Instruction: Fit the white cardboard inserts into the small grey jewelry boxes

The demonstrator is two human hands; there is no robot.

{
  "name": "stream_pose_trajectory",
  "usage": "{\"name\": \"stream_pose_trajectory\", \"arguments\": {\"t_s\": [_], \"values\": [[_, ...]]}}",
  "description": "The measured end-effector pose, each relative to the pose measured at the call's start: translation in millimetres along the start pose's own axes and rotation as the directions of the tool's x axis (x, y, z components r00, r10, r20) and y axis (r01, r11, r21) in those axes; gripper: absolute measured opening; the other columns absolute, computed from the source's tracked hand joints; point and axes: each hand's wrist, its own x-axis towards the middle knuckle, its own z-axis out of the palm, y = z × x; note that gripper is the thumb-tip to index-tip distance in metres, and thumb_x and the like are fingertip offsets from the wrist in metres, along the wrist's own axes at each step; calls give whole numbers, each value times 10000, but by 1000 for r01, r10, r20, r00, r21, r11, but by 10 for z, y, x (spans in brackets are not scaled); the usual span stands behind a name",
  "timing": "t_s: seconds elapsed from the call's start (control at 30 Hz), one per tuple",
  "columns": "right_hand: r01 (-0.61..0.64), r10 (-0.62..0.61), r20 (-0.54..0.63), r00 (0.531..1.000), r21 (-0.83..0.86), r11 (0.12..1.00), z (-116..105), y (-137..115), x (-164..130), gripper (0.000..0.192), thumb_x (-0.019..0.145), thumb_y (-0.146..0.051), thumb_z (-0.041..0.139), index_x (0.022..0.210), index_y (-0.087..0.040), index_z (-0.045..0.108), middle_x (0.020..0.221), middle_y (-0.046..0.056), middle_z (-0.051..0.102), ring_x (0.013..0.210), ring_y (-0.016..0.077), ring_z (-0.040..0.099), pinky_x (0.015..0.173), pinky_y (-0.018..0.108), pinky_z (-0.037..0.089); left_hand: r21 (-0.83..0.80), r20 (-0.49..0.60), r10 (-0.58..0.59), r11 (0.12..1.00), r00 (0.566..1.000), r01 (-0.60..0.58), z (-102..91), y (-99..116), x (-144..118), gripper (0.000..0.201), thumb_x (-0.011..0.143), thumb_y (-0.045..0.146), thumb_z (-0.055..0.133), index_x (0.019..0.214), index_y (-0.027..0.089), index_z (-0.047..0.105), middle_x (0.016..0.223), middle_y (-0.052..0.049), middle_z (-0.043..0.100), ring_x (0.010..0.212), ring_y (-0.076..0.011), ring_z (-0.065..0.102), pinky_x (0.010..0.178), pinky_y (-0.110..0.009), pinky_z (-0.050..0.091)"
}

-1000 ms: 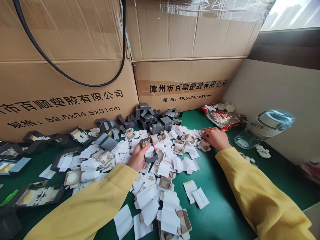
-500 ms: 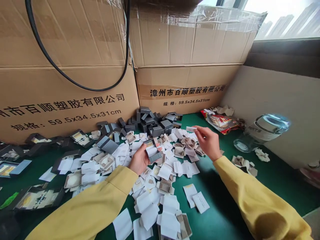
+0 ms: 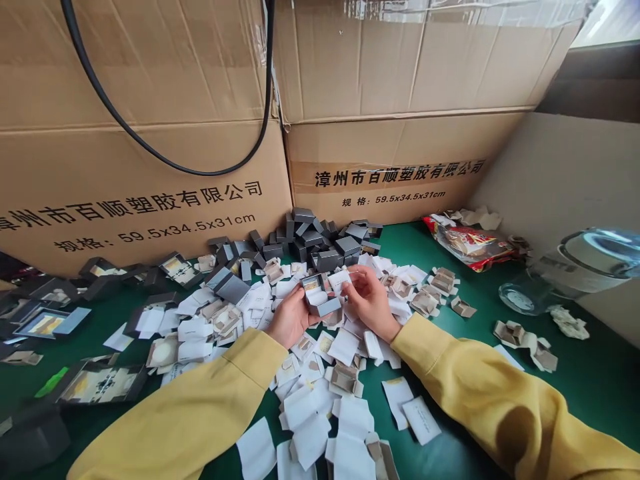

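My left hand is closed around a small dark grey box, which stands open with a pale inside showing. Close by on its right, my right hand pinches a small white card between thumb and fingers. The card is at the box's right edge; whether the two touch I cannot tell. Beneath both hands spreads a heap of white cards and folded paper inserts. Behind them lies a pile of closed dark grey boxes.
Large cardboard cartons wall off the back, with a black cable hanging in front. At right are a red snack bag, a clear plastic jar and crumpled paper. Open dark boxes lie on the green table at left.
My right hand has come left and down with the white card, up to the box. My left hand still holds the box. The whole view has shifted slightly.
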Motion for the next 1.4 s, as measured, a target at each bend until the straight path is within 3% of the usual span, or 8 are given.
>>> {"name": "stream_pose_trajectory", "arguments": {"t_s": [0.1,0.23,0.33,0.53,0.73,1.0,1.17,1.4], "values": [[-24,23,70,997,15,1000,11,-61,-3,444,862,-351,509,1285,-265,402,902,29,608,679,144,624,576,265,521,50,-21,-10,999,1000,11,12,5,-1,282,849,288,481,1111,203,543,1081,-83,653,933,-212,640,704,-329,557],[80,-68,69,995,-187,979,0,-113,-9,244,866,-331,507,1063,-221,600,929,49,631,738,152,590,701,296,506,116,-28,34,993,999,-30,-7,-45,11,261,845,319,517,1071,195,564,1022,-72,665,829,-179,641,586,-248,536],[98,-91,37,995,-269,958,-19,-117,-10,214,871,-321,502,1009,-209,621,859,38,630,688,137,543,686,286,486,140,-32,54,989,998,-49,-28,-78,24,247,842,326,536,1044,189,579,975,-62,668,712,-134,620,485,-181,472],[1,3,74,997,-60,998,6,-104,-32,168,861,-341,514,958,-205,540,871,29,577,659,123,581,586,249,526,134,-15,48,990,999,-45,-27,-63,24,297,845,310,543,1104,166,566,901,-54,665,572,-89,546,442,-172,422],[89,-78,85,993,-141,986,9,-128,-40,395,869,-257,454,1263,-255,433,1017,74,507,832,164,552,614,273,559,168,0,48,985,999,-48,-12,-53,13,345,871,312,494,1186,174,530,1047,-90,647,770,-154,615,488,-191,474],[102,-116,-33,993,-278,955,-12,-75,-2,91,836,-239,520,900,-196,569,839,34,595,757,161,550,710,302,491,155,4,27,988,1000,-27,12,-42,5,370,881,302,473,1228,175,500,1117,-115,633,927,-210,630,551,-226,517],[166,-173,2,985,-294,941,-13,-96,-17,282,877,-217,454,1149,-228,524,969,49,587,678,126,529,671,283,485,149,-4,22,989,1000,-21,44,-21,-9,372,887,294,458,1235,165,493,1111,-126,638,938,-221,634,573,-246,531],[56,-56,7,998,-153,987,16,-123,-38,198,896,-274,434,1078,-215,482,884,36,589,666,132,596,589,260,520,141,-20,23,990,1000,-20,30,-24,-11,352,882,297,472,1207,168,516,1100,-115,640,926,-209,629,622,-274,553]]}}
